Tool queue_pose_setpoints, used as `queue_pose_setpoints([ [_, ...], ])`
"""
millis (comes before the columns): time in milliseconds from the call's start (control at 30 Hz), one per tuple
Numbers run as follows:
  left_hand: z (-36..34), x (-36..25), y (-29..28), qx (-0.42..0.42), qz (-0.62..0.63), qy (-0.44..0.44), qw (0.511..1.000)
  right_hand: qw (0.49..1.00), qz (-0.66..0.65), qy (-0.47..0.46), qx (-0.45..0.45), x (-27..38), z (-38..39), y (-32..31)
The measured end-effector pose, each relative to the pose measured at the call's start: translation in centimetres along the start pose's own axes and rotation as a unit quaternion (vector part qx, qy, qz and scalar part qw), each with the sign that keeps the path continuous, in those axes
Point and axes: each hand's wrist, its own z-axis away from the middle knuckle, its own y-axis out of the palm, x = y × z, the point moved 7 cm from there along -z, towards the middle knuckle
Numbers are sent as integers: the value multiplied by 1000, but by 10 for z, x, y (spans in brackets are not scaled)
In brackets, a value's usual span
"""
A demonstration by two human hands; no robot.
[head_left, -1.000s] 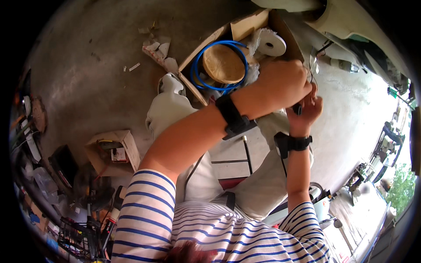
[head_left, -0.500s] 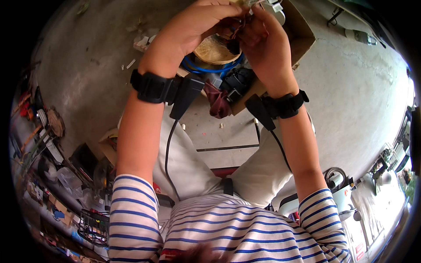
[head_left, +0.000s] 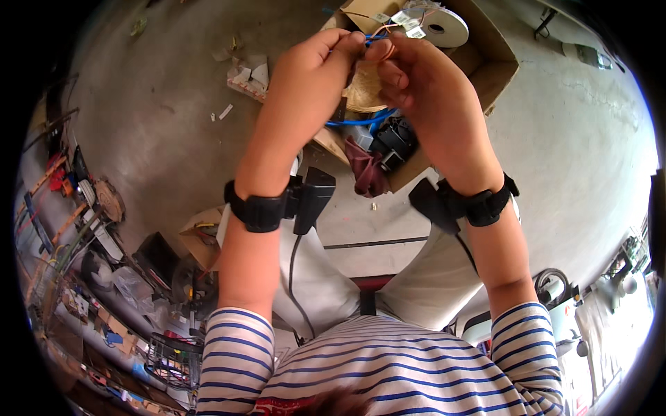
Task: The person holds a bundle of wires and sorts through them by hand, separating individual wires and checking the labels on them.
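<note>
Head view: hands (head_left: 310, 76) (head_left: 442, 93) hold thin wires (head_left: 379, 30) above a cardboard box (head_left: 496, 55).

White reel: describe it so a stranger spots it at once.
Find the open cardboard box at top centre. Inside, just beyond the right hand, lies the white reel. Its flat, round face with a dark central hole sets it apart from the tan bowl.

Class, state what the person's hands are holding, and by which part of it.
Thin wires, pinched at the fingertips of the left hand and right hand; whether near their ends or mid-length cannot be told.
</note>
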Motion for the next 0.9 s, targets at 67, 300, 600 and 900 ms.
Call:
queue_pose_setpoints([
  [67,3,-10,-2,-52,-103,64,991,997,66,-30,-25,5,-1,-3],
  [300,-1,-14,11,-69,-211,122,967,999,11,-14,-49,7,-11,-22],
  [600,-1,-25,43,-113,-337,279,892,995,-44,-55,-71,18,-14,-50],
  [900,-11,-34,38,-97,-48,216,970,985,115,-58,-118,19,-1,-31],
])
